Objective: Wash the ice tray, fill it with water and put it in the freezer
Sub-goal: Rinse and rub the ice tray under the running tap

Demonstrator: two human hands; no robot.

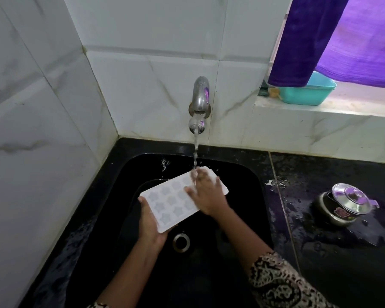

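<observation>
Black sink below a running tap: you hold the white ice tray over it, your left hand gripping its near corner from beneath, your right hand spread flat on its far end, fingers straight under the stream.

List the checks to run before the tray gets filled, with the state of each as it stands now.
1. Chrome wall tap running: ok, its stream lands on the right hand and the tray's far end.
2. White plastic ice tray held over the black sink: ok.
3. Left hand grips the tray's near corner: ok.
4. Round metal drain uncovered: ok.
5. Tray free of residue: cannot tell.
</observation>
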